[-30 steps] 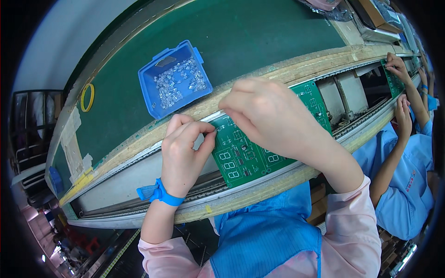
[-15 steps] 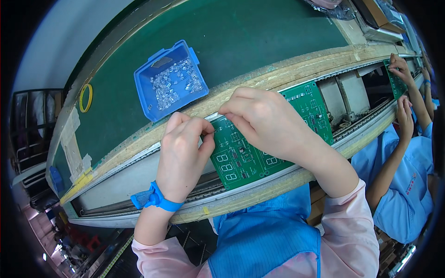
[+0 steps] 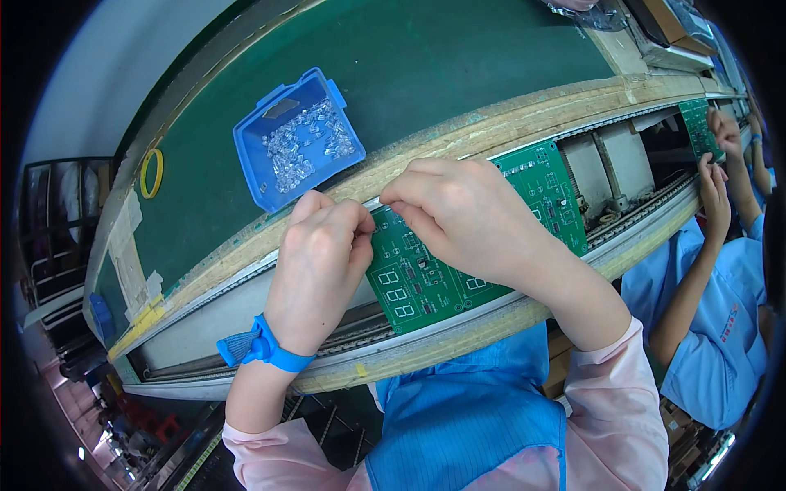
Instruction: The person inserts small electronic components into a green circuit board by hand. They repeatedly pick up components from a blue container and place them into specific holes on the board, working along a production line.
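A green circuit board (image 3: 438, 304) printed with white digit outlines lies across the rails of the track in front of me. My left hand (image 3: 323, 250) is closed in a pinch at the board's upper left edge. Over the board's far edge, my right hand (image 3: 458, 209) pinches with thumb and forefinger and hides the middle of the board. Whatever is between either hand's fingertips is too small or hidden to make out. Just beyond my hands, a blue plastic bin (image 3: 264, 182) holds many small clear plastic parts (image 3: 293, 155).
A green work surface (image 3: 458, 74) with a wooden edge strip (image 3: 483, 127) spans the far side. A yellow tape ring (image 3: 151, 173) lies at left. At right, a co-worker's hands (image 3: 716, 176) are by another green board (image 3: 697, 131). Boxes (image 3: 671, 41) stand at the far right.
The board and both my hands have shifted slightly left, still pinched at its far edge. At right, the co-worker's upper hand has moved off their board, which shows more fully.
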The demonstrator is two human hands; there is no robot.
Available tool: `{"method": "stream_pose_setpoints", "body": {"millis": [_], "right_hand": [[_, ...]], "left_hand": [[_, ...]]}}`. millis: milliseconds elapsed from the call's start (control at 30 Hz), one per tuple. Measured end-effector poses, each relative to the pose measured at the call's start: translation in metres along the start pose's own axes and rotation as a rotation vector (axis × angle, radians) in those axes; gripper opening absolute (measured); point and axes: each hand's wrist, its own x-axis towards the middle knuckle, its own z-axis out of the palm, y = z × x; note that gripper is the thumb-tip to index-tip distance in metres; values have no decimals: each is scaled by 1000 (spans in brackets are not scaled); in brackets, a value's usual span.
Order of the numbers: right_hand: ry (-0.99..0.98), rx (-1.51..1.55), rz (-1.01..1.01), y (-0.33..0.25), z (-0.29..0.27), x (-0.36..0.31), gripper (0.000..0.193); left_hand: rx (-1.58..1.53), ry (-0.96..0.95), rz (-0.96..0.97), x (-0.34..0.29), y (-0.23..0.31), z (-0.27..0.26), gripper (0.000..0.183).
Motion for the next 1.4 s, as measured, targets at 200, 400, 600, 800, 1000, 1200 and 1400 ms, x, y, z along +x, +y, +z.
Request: {"method": "stream_pose_setpoints", "body": {"millis": [200,400,600,800,1000,1200,1400], "right_hand": [[8,1,-12,0,-1,0,5],[23,34,7,-1,-1,1,6],[45,73,54,-1,-2,2,8],[125,212,80,2,2,3,9],[30,768,506,-3,-8,5,9],[-151,960,639,-6,-16,6,16],[-129,954,581,-10,-15,3,13]], "left_hand": [[18,-33,-12,3,5,-1,15],[112,-48,45,8,11,0,16],[124,-5,8,5,12,8,17],[170,47,-56,0,20,3,16],[365,302,-24,10,19,-28,11],[606,257,2,40,-39,-31,16],[565,309,15,43,-51,-15,9]]}}
